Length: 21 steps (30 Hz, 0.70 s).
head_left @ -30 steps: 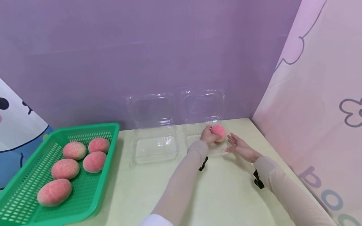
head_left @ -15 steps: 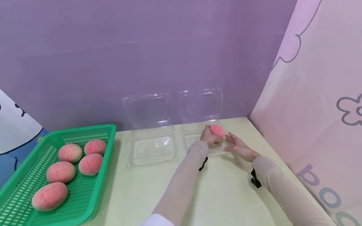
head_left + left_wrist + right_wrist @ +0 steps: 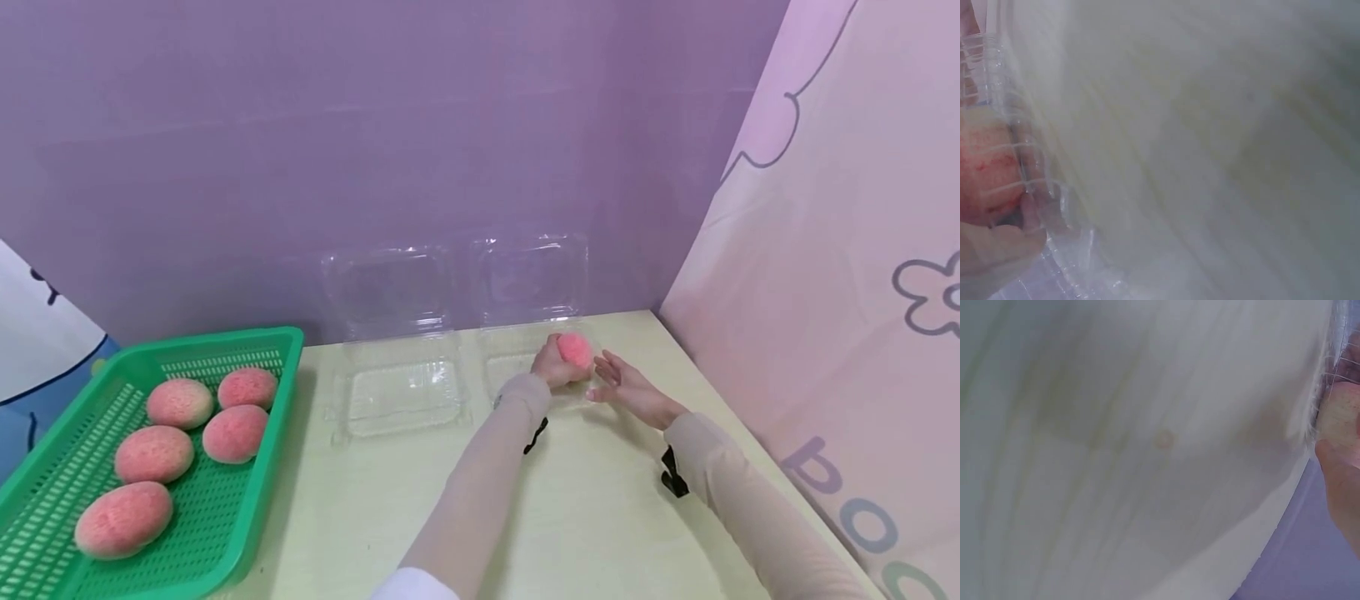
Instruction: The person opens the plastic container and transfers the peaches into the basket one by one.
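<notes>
My left hand (image 3: 553,363) grips a pink, fuzzy peach (image 3: 575,350) over the base of the right clear plastic clamshell box (image 3: 504,368). In the left wrist view, the thumb of that hand (image 3: 997,250) lies against the peach (image 3: 985,162), seen through the ribbed clear wall. Just right of the fruit is my right hand (image 3: 633,390), its fingers extended towards it and nothing in its grasp. At the right wrist view's edge, part of a hand (image 3: 1342,494) lies close to the peach (image 3: 1340,415); contact there is unclear.
A second clear clamshell box (image 3: 405,400) stands open to the left, both lids upright against the purple backdrop (image 3: 450,125). A green basket (image 3: 258,492) with several peaches (image 3: 153,454) sits at the left. A pale pink panel (image 3: 810,275) borders the table's right side.
The head view has shifted slightly, so the basket appears further left. My left hand keeps the peach and has turned it a little; the right hand stays beside it.
</notes>
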Each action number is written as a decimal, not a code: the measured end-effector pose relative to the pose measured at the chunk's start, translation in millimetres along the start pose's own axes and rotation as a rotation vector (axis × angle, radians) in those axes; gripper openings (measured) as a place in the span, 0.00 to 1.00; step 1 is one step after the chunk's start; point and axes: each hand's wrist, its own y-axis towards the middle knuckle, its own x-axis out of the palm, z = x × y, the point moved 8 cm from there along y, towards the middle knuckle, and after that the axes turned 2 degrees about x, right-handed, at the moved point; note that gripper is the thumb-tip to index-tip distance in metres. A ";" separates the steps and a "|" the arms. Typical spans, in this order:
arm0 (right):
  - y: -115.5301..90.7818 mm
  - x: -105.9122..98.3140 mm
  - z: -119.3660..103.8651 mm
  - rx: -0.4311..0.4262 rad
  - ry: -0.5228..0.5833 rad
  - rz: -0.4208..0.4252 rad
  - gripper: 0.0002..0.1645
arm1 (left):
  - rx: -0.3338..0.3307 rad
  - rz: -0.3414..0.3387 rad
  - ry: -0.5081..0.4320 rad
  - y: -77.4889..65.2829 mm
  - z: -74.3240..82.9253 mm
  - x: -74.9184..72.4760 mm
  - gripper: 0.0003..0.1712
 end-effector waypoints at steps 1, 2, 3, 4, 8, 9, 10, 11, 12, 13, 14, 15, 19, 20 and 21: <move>-0.1 -0.2 0.0 -0.001 0.001 0.004 0.56 | 0.005 0.000 0.006 -0.6 0.5 -0.3 0.53; -0.3 -0.1 -0.2 -0.002 -0.001 0.005 0.56 | 0.009 0.000 0.011 -0.7 0.9 -0.5 0.54; -0.3 -0.1 -0.4 -0.002 -0.003 0.008 0.56 | 0.008 -0.004 0.015 -0.7 1.0 -0.6 0.54; -0.3 0.1 -0.8 -0.002 -0.006 0.009 0.56 | 0.008 -0.010 0.017 -0.5 1.0 -0.5 0.54; -0.4 0.3 -4.6 -0.003 -0.014 0.010 0.56 | 0.013 -0.034 -0.013 -0.9 2.5 -1.1 0.53; -0.3 0.2 -5.2 -0.004 -0.009 0.011 0.56 | 0.016 -0.039 -0.017 -1.6 3.2 -1.4 0.52; -0.4 0.3 -5.7 -0.004 -0.008 0.010 0.57 | 0.017 -0.044 -0.022 -2.7 3.7 -1.7 0.52; -0.5 0.4 -5.9 -0.006 -0.007 0.007 0.57 | 0.016 -0.048 -0.027 -4.2 4.3 -2.0 0.52; -0.4 0.4 -5.7 -0.004 -0.004 0.007 0.58 | 0.016 -0.052 -0.023 -5.6 4.8 -2.2 0.52; -0.5 0.6 -5.4 -0.003 0.002 0.009 0.58 | 0.019 -0.056 -0.019 -7.4 5.5 -2.4 0.52; -0.7 0.8 -5.0 -0.003 0.009 0.010 0.58 | 0.019 -0.060 -0.015 -8.5 5.8 -2.4 0.52; -0.9 0.8 -4.7 -0.003 0.012 0.012 0.59 | 0.017 -0.064 -0.017 -9.5 6.0 -2.1 0.52; -1.6 0.3 -4.1 -0.007 0.018 0.015 0.58 | 0.042 -0.059 -0.023 -11.3 10.2 -5.4 0.52; -1.7 0.0 -3.8 -0.008 0.019 0.015 0.58 | 0.047 -0.057 -0.030 -10.9 11.2 -6.4 0.52; -2.0 -0.5 -3.6 -0.008 0.019 0.016 0.58 | 0.055 -0.051 -0.036 -10.8 12.6 -7.7 0.51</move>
